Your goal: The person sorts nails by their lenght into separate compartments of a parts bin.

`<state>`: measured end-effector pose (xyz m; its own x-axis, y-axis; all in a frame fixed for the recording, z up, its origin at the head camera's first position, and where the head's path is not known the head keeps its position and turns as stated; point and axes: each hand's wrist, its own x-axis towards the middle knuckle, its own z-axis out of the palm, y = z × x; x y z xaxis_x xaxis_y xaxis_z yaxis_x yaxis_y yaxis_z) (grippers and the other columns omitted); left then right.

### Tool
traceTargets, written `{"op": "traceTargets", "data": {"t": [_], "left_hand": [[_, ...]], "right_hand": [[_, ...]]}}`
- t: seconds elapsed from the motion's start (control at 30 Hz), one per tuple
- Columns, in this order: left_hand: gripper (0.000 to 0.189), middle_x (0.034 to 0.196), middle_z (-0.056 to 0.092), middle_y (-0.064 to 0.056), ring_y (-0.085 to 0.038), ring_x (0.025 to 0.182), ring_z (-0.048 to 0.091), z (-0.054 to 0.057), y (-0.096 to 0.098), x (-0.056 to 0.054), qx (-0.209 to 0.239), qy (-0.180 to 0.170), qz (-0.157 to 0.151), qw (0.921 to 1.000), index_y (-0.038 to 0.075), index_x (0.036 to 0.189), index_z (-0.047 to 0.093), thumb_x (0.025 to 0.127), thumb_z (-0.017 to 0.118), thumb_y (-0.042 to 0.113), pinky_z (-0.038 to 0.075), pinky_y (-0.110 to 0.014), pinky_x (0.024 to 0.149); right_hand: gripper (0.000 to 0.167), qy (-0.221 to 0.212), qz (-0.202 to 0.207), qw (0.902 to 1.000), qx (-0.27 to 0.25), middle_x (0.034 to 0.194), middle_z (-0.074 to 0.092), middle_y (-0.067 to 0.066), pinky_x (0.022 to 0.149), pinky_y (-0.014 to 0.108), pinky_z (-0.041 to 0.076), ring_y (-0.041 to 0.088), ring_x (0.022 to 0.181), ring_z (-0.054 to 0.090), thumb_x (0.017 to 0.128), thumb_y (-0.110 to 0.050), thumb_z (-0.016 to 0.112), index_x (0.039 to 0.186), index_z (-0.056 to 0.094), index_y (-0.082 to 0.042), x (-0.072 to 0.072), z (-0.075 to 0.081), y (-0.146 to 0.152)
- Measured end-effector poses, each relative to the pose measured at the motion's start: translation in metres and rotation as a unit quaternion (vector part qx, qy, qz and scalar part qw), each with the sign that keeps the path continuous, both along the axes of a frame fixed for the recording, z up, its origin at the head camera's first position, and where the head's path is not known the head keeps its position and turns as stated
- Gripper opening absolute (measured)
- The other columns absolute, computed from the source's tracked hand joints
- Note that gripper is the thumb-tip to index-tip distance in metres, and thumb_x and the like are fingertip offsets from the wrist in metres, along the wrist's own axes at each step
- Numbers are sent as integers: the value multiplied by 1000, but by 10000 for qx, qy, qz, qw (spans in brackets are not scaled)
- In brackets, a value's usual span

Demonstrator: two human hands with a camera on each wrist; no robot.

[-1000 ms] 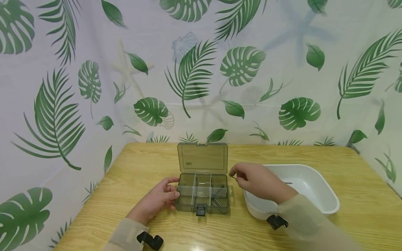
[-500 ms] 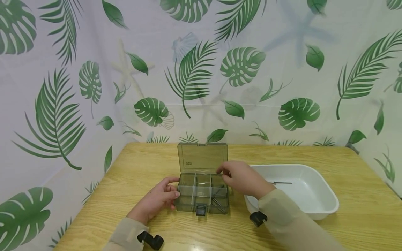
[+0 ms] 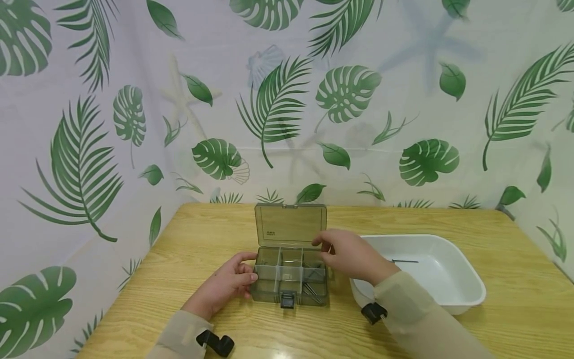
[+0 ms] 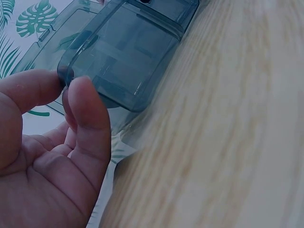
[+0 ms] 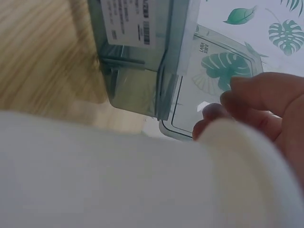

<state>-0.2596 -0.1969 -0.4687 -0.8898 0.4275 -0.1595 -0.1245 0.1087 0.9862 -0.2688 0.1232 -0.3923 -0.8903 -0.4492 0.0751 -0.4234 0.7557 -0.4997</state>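
Box of smoky, see-through plastic, rectangular, six-compartmented, its matching lid raised, stands on a yellow wood-grain table. The person's left hand pinches its left wall between thumb and fingers; holding that grip light but steady should stop the box sliding. The right hand, fingers bent, is at the rear right compartment; whether it grips anything cannot be told. If so, lowering the fingertips inside the pale dividers before parting them seems neatest. Slender, dark, metallic rods lie slanted in the front right compartment; another dark rod rests in the round-cornered white basin at right.
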Motion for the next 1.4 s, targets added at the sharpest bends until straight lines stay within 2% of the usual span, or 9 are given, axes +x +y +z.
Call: {"op": "traceTargets", "data": {"t": [0.33, 0.47, 0.6, 0.87, 1.17, 1.4], "left_hand": [[61, 96, 52, -8, -15, 63, 47, 0, -1, -2, -20, 17, 2, 10000, 4, 154, 32, 101, 62, 9, 55, -32, 64], [63, 96, 51, -7, -14, 63, 47, 0, -1, -2, -35, 23, -13, 10000, 4, 155, 31, 101, 63, 11, 55, -33, 64], [62, 96, 50, -7, -15, 64, 47, 1, 0, -1, -29, 28, -4, 10000, 4, 154, 32, 101, 63, 11, 55, -33, 64], [62, 95, 51, -7, -15, 64, 48, 0, 1, -1, -5, -24, 35, 10000, 4, 154, 33, 101, 64, 11, 54, -32, 63], [61, 94, 51, -7, -14, 63, 47, 0, 1, 0, 13, -8, 9, 10000, 3, 153, 33, 101, 63, 9, 54, -32, 63], [61, 95, 52, -7, -14, 63, 47, -1, -1, -1, 2, -19, 18, 10000, 4, 154, 33, 101, 63, 11, 54, -32, 63]], "right_hand": [[29, 159, 7, 9999, 48, 108, 66, -1, 83, 39, 52, 13, 96, 59, 97, -16, 67, 126, 68, -11, 9, 5, 20], [30, 252, 5, 9996, 97, 114, 65, -2, 82, 40, 52, 16, 98, 60, 96, -18, 68, 126, 67, -14, 14, 6, 32], [32, 240, -78, 9995, 207, 117, 64, -2, 83, 41, 52, 17, 100, 60, 96, -20, 69, 127, 66, -15, 15, 2, 45], [37, -48, -181, 9996, 213, 124, 63, 2, 86, 44, 52, 23, 105, 61, 94, -20, 70, 130, 65, -13, 17, -4, 79], [39, 62, -295, 9981, 535, 125, 64, 5, 88, 47, 52, 25, 105, 62, 92, -19, 74, 130, 64, -9, 19, -19, 131], [42, 28, -309, 9968, 737, 127, 63, 10, 87, 48, 53, 25, 103, 62, 91, -16, 74, 130, 64, -6, 19, -25, 162]]}}
